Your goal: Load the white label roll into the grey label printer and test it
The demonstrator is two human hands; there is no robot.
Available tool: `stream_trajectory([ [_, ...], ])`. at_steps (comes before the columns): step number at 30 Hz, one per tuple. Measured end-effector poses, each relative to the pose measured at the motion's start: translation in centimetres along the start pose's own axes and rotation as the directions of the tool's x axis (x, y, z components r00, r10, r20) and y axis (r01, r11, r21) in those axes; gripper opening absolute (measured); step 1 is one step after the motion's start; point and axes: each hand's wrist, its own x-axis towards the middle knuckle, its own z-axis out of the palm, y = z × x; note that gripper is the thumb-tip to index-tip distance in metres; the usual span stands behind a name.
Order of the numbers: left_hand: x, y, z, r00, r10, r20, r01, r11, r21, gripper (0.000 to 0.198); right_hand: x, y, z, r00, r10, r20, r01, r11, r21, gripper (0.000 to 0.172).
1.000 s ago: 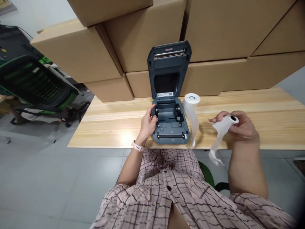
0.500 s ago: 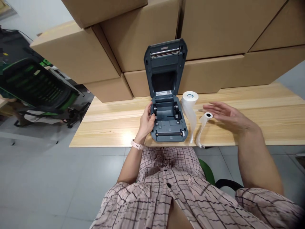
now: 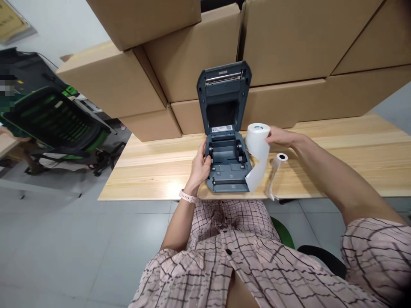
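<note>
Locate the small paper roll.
Head view, right of centre: the small roll sits on the table, right of the large roll and nearer the front edge.

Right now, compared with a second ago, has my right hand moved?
Yes. Judged against the cardboard boxes, your right hand has moved left and toward them, now at the right side of the larger white roll.

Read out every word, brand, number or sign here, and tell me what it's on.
Nothing can be read.
White label on the raised lid of the printer: dark print, too small.
Pale strip higher on the lid: too small.
Yellow sheet on the wall: too blurred.
Tag on the green-framed chair: too blurred.
</note>
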Motion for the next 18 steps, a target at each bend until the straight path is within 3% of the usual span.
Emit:
stream_trajectory([
  [3, -0.1, 0.2, 0.2, 0.999, -0.006, -0.038, 0.006, 1.0, 0.013, 0.067, -1.5, -3.1, -0.1, 0.997, -0.082, 0.012, 0.082, 0.997, -0.011, 0.066],
  [6, -0.2, 0.4, 0.4, 0.998, -0.023, -0.055, 0.022, 1.0, -0.013, 0.065, -1.9, -7.7, 1.7, 0.96, -0.19, 0.205, 0.224, 0.961, -0.161, 0.071],
  [8, -0.1, 0.5, 0.5, 0.998, -0.03, -0.063, 0.028, 0.999, -0.034, 0.064, -1.2, -10.4, 4.0, 0.905, -0.178, 0.386, 0.321, 0.881, -0.346, 0.069],
  [10, -0.1, 0.6, 0.6, 0.997, -0.039, -0.066, 0.036, 0.998, -0.045, 0.065, -0.2, -12.2, 6.5, 0.877, -0.091, 0.472, 0.38, 0.732, -0.565, 0.06],
  [13, -0.1, 0.7, 0.7, 0.996, -0.057, -0.071, 0.055, 0.998, -0.038, 0.067, 1.5, -12.9, 9.4, 0.902, 0.01, 0.431, 0.367, 0.506, -0.781, 0.049],
  [15, -0.1, 0.7, 0.7, 0.995, -0.059, -0.076, 0.057, 0.998, -0.033, 0.066, 2.3, -12.3, 10.2, 0.917, 0.036, 0.398, 0.332, 0.484, -0.81, 0.05],
  [18, -0.2, 0.5, 0.7, 0.995, -0.046, -0.084, 0.044, 0.999, -0.026, 0.064, 3.2, -10.8, 10.3, 0.923, 0.053, 0.382, 0.297, 0.533, -0.792, 0.056],
])
